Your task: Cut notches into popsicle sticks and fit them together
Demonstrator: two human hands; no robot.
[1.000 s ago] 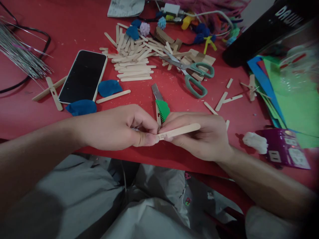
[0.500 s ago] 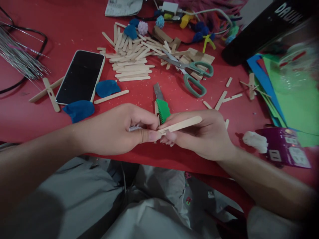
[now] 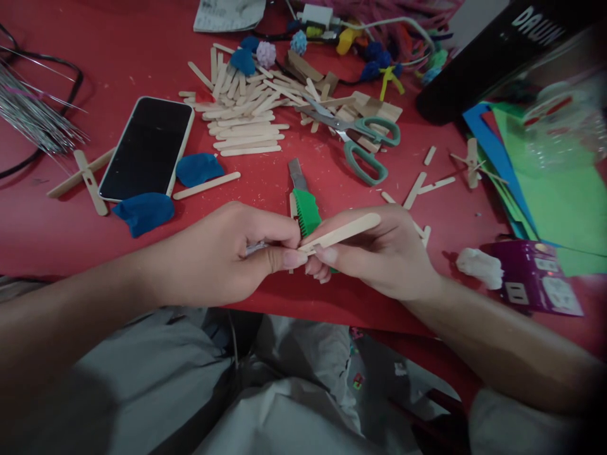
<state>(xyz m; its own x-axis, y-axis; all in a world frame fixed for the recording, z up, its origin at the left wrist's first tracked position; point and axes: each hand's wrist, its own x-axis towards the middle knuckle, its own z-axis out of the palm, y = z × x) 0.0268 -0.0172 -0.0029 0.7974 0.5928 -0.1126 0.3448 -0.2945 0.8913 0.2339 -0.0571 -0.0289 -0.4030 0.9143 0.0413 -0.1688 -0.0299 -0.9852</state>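
My right hand (image 3: 379, 256) grips a wooden craft stick (image 3: 346, 231) that points up and to the right, above the near edge of the red table (image 3: 142, 44). My left hand (image 3: 227, 256) pinches the stick's left end between thumb and fingers, with a small pale sliver showing inside its grip. Just behind both hands lies a green utility knife (image 3: 306, 208) with its blade out, partly hidden by my fingers.
A pile of craft sticks (image 3: 241, 120) and green-handled scissors (image 3: 365, 142) lie further back. A phone (image 3: 147, 148) and blue scraps (image 3: 142, 212) sit at left, wires (image 3: 33, 117) far left. Coloured paper sheets (image 3: 545, 189), a purple card (image 3: 535, 284) and a black container (image 3: 478, 69) fill the right.
Both hands have lifted slightly and the stick has tilted a little steeper. The view has drifted, shifting the table items left. The grips are unchanged.
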